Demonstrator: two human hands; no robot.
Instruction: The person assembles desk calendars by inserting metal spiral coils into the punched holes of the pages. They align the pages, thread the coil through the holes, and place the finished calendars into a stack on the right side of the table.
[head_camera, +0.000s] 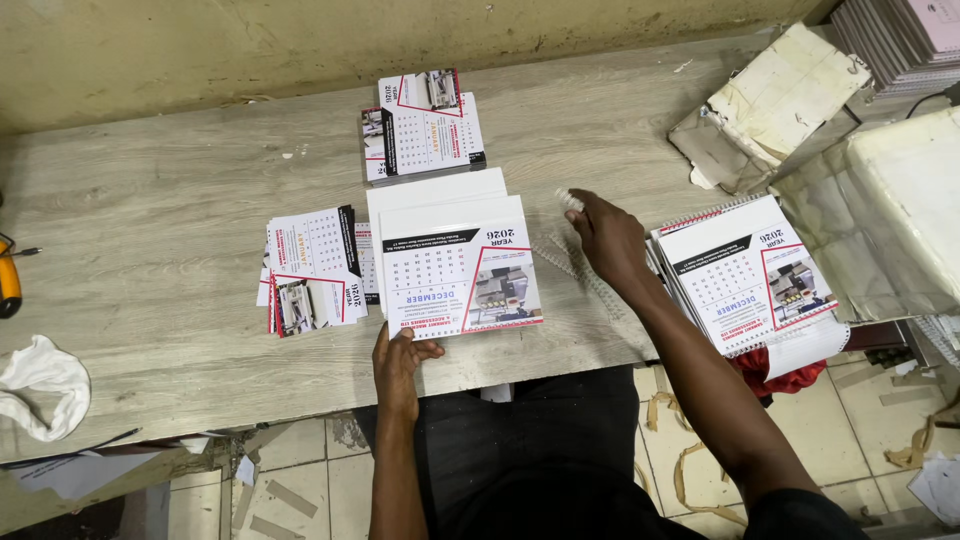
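Observation:
My left hand (398, 357) rests at the table's near edge, its thumb and fingers on the lower left corner of a stack of white calendar sheets (455, 262) with a red and black print. My right hand (608, 237) is to the right of that stack, fingers closed on a small white plastic binding piece (569, 201). Several white binding combs (565, 258) lie on the table under that hand.
A second pile of calendar sheets (313, 270) lies left of the stack, a third (422, 125) behind it. A bound pile (748, 275) sits at the right table edge. Wrapped paper bundles (880, 200) stand far right, a white cloth (42, 385) at left.

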